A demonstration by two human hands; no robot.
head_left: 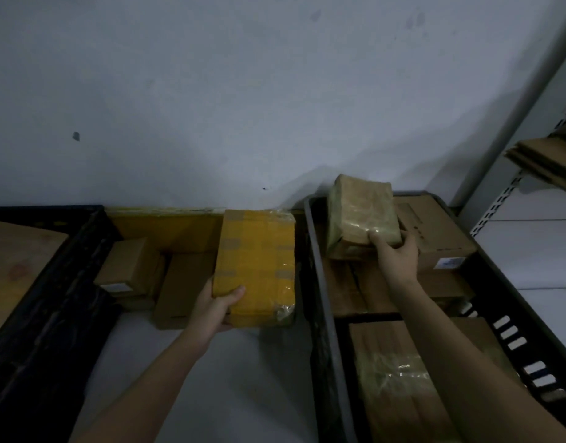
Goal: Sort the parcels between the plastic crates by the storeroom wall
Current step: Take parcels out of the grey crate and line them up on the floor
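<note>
My left hand [213, 310] grips the near left corner of a yellow taped parcel [257, 263], held over the floor gap between two crates. My right hand [395, 257] holds the near edge of a pale tape-wrapped parcel [359, 212], tilted up above the black crate on the right [320, 282]. That crate holds several brown cardboard boxes [435, 231] and another taped parcel [399, 378]. A second dark crate [51, 298] stands at the left, with a brown board [16, 260] inside it.
Small cardboard boxes [131, 266] and a flat box [182, 282] lie on the floor between the crates, against a yellow strip at the wall's foot [166, 225]. A metal shelf rack [511, 193] with folded cardboard [550, 161] stands at the right.
</note>
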